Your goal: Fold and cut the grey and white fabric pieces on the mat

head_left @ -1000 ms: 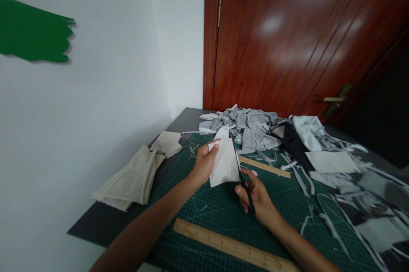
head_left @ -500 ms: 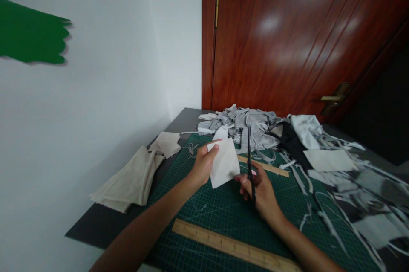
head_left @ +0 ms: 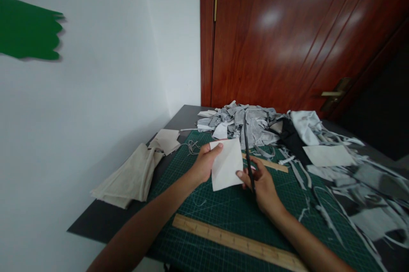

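Note:
A cream square of fabric (head_left: pixel 227 165) hangs above the green cutting mat, pinched along its left edge by my left hand (head_left: pixel 207 162), thumb on top. My right hand (head_left: pixel 261 183) grips dark scissors (head_left: pixel 247 148), their blades pointing up and away from me. The right thumb rests on the lower right corner of the fabric. The scissor handles are mostly hidden by my fingers.
On the green cutting mat (head_left: pixel 204 208) lie a near wooden ruler (head_left: pixel 236 242) and a farther one (head_left: pixel 275 165). Grey scraps (head_left: pixel 252 125) are heaped at the back, more fabric strips (head_left: pixel 377 182) at right. Folded beige cloth (head_left: pixel 131 178) lies left, by the wall.
My right hand has come to the fabric's lower right corner, its thumb now over it. The fabric has turned slightly to face me more squarely.

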### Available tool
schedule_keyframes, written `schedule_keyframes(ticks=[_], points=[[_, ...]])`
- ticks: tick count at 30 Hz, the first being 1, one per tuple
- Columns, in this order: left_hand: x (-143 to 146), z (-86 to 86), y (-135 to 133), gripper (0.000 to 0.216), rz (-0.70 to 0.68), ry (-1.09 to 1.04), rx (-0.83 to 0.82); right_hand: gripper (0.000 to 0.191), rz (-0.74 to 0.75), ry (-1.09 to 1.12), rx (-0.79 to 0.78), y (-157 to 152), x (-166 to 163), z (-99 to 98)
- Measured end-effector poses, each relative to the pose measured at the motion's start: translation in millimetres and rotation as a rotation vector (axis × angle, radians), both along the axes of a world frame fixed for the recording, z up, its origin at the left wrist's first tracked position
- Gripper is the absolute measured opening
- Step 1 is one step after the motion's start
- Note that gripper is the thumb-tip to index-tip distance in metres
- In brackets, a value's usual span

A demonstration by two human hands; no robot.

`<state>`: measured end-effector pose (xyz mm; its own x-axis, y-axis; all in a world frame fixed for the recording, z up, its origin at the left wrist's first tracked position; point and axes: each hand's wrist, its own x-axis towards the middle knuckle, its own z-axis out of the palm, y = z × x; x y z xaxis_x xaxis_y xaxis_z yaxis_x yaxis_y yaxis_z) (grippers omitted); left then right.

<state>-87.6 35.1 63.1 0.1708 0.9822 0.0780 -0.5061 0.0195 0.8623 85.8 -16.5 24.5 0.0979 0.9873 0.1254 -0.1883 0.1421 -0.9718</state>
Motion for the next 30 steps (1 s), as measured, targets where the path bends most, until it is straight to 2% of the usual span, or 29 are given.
schedule_keyframes(ticks=[3,6,8,12,18,27,30], points=[[-1.7,3.1,0.4,0.057,-0.083,-0.042,-0.055,0.073,-0.015,0.000,0.000,0.3,-0.6,-0.2],[-5.1,9.0,0.6,0.074,-0.235,-0.107,-0.099,0.076,-0.079,0.018,-0.004,2.0,0.7,-1.6],[-7.5,12.0,1.4,0.084,-0.270,-0.148,-0.104,0.078,-0.100,0.024,-0.004,3.0,1.9,-1.5],[-11.6,10.7,6.4,0.085,-0.264,-0.164,-0.129,0.084,-0.113,0.055,-0.028,4.7,4.7,1.8],[-11.6,1.1,10.5,0.044,-0.201,-0.116,-0.089,0.086,-0.141,0.109,-0.017,9.1,13.1,4.2],[1.9,-13.4,-0.2,0.048,-0.221,0.057,-0.059,0.077,-0.208,0.027,0.073,8.7,14.3,4.8],[2.9,-14.5,1.8,0.049,-0.147,0.036,-0.034,0.075,-0.205,-0.003,0.116,7.7,15.1,6.3]])
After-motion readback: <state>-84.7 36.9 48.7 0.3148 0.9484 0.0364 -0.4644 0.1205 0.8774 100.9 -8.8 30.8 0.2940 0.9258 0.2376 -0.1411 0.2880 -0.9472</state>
